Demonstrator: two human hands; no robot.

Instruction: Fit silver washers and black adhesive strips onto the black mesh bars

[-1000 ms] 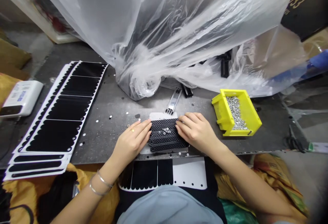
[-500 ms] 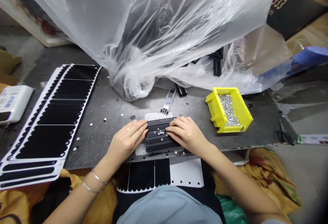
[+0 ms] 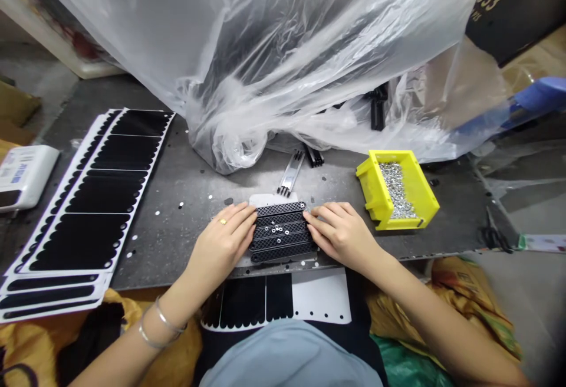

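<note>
A row of black lattice-patterned strips (image 3: 283, 230) lies side by side on a pale sheet at the table's front edge. Several small metal rings (image 3: 277, 229) rest loose on top of them. My left hand (image 3: 225, 233) has its fingers together, tips against the strips' left ends. At the right ends, the bent fingers of my right hand (image 3: 338, 230) touch the strips, so the row sits gripped between both hands. The thumbs are largely hidden. Just behind lies a clear flat piece with black ends (image 3: 290, 173).
A yellow bin (image 3: 424, 198) of small metal pieces stands right. Sheets of black scalloped stickers (image 3: 88, 239) lie left, near a white device (image 3: 29, 177). Clear plastic sheeting (image 3: 265, 51) hangs over the back. Scissors (image 3: 493, 233) lie far right. A black-and-white sheet (image 3: 256, 301) covers my lap.
My right hand has moved from over the strips outward to their right ends, uncovering the upper right part. My left hand stays at the left ends. The rings remain on top.
</note>
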